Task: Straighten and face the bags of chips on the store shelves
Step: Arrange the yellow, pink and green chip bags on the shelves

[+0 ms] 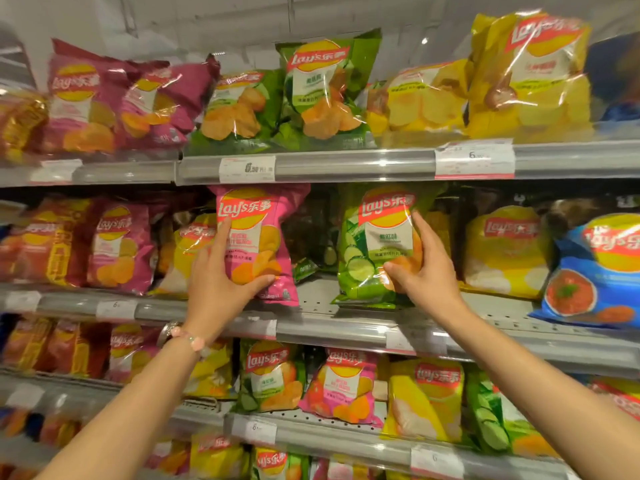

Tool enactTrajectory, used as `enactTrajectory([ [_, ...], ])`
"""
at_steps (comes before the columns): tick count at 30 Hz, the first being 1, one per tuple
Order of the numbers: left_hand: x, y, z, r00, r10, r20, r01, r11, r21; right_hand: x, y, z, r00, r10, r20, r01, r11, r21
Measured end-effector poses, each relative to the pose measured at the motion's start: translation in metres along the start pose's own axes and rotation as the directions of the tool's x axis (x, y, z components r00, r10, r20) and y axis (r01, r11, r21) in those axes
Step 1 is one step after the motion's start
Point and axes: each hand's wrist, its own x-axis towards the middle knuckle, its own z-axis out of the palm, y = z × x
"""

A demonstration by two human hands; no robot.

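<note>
Stock: Lay's chips, each bag bearing the red banner and yellow disc logo "Lay's" followed by Chinese characters; smaller flavour text is too blurred to read.

Pink bag (258, 242): upright on the middle shelf (311, 292), near its front edge, logo facing out, potato slices printed on the lower half. The left hand (221, 282) holds it, fingers (223, 233) laid up the bag's left side and thumb hooked under the lower front. A bead bracelet (188, 337) sits on that wrist.

Green bag (375, 251): upright on the same shelf, to the right of the pink one with a gap between, cucumber slices printed on the front, glossy and creased. The right hand (420, 268) grips its right side, fingers curled round the edge, thumb pressing the lower front.

Surroundings: yellow bag (505, 251) and blue bag (595, 271) further right on the middle shelf; maroon and orange bags to the left, some leaning. Top shelf (346, 164) carries maroon, green and yellow bags, several tilted. A lower shelf (329, 434) holds green, pink and yellow bags.

Price tags: a price tag (247, 169) on the top shelf's front rail reads about "6.50"; another tag (474, 159) starts with "6", remainder unreadable.
</note>
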Motion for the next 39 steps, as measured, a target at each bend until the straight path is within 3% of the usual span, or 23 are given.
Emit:
enactTrajectory([
  [4,0.006,-0.015,-0.016,0.998,0.056,0.031,-0.056,0.998,-0.006,0.01,-0.013,0.032,0.998,-0.021,0.051,0.024,0.998,-0.058],
  [13,0.024,-0.047,-0.016,0.979,0.141,0.149,-0.125,0.986,-0.112,0.029,0.004,0.097,0.977,0.192,0.098,-0.178,0.975,-0.134],
  [19,0.035,-0.062,-0.016,0.958,0.204,0.199,-0.177,0.973,-0.146,0.028,0.011,0.105,0.966,0.233,0.113,-0.212,0.963,-0.167],
  [22,0.037,-0.062,-0.018,0.947,0.226,0.228,-0.196,0.969,-0.148,0.025,-0.003,0.107,0.962,0.271,-0.038,-0.266,0.894,-0.361],
  [24,0.038,-0.061,-0.018,0.942,0.236,0.237,-0.208,0.968,-0.139,0.013,-0.026,0.116,0.97,0.143,-0.196,-0.225,0.832,-0.507],
  [25,0.038,-0.062,-0.017,0.941,0.242,0.238,-0.214,0.967,-0.139,0.006,-0.042,0.122,0.975,0.064,-0.215,-0.166,0.852,-0.497],
  [26,0.039,-0.062,-0.016,0.939,0.247,0.239,-0.218,0.965,-0.143,-0.001,-0.061,0.129,0.98,0.032,-0.197,-0.115,0.9,-0.421],
  [28,0.038,-0.064,-0.015,0.935,0.269,0.23,-0.234,0.958,-0.166,-0.014,-0.095,0.147,0.985,0.151,-0.084,-0.158,0.983,-0.09],
  [30,0.038,-0.065,-0.014,0.935,0.284,0.214,-0.245,0.95,-0.192,-0.017,-0.114,0.163,0.937,0.34,0.075,-0.348,0.906,0.239],
  [34,0.034,-0.064,-0.014,0.928,0.264,0.262,-0.199,0.948,-0.248,-0.014,-0.117,0.18,0.88,0.442,0.174,-0.474,0.787,0.396],
  [39,0.038,-0.077,-0.024,0.869,0.353,0.346,-0.219,0.903,-0.371,-0.01,-0.118,0.176,0.905,0.419,0.07,-0.402,0.793,0.458],
])
